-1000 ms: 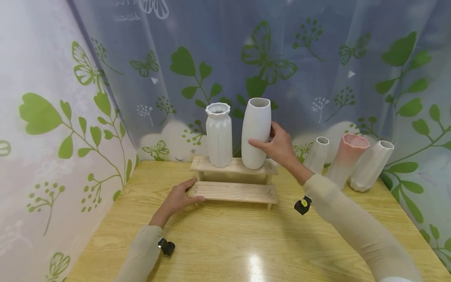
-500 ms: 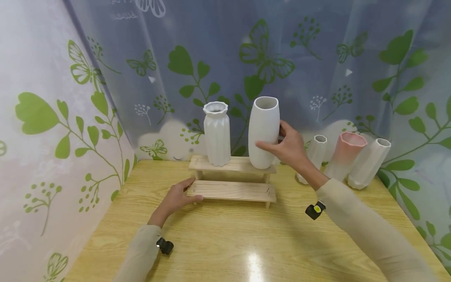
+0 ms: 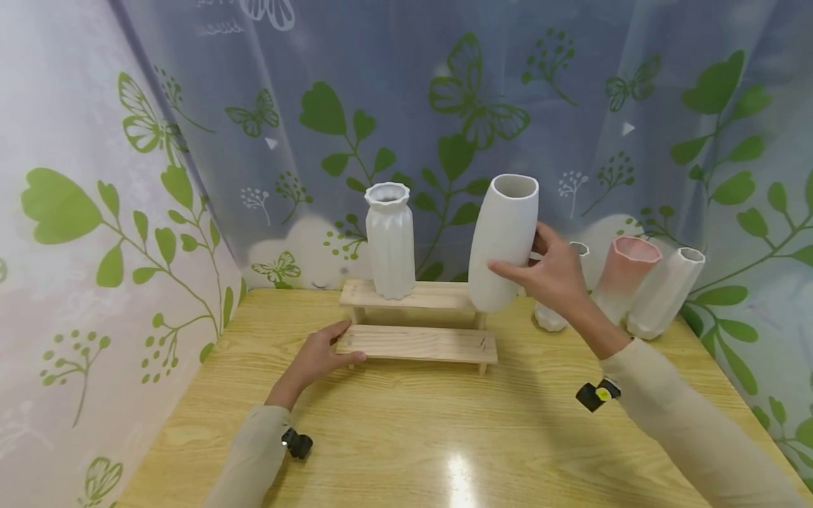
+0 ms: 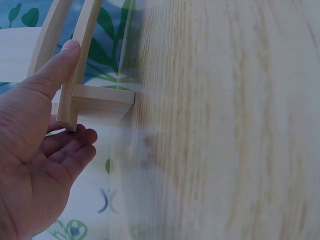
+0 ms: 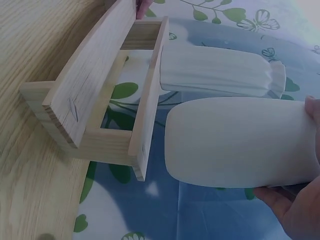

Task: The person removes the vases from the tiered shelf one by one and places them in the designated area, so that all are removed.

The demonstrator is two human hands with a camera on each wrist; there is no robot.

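My right hand [image 3: 557,274] grips a smooth white vase [image 3: 498,243] by its right side, thumb across the front. The vase leans slightly, its base overlapping the right end of the upper shelf in the head view. In the right wrist view, a gap shows between the vase's base [image 5: 175,142] and the wooden stand [image 5: 145,120]. My left hand [image 3: 317,356] holds the left end of the two-step stand's lower board [image 3: 416,343], thumb on top and fingers curled beneath in the left wrist view. A fluted white vase [image 3: 390,247] stands upright on the upper shelf's left part.
At the right of the wooden table [image 3: 394,430] stand a pink-and-white vase [image 3: 625,271], a ribbed white vase [image 3: 667,293], and another white vase [image 3: 550,317] partly hidden behind my right hand. A patterned curtain [image 3: 356,42] hangs right behind the stand.
My right hand has lifted the smooth white vase off the upper shelf and carried it rightward, tilting it slightly. My left hand keeps its hold on the stand.
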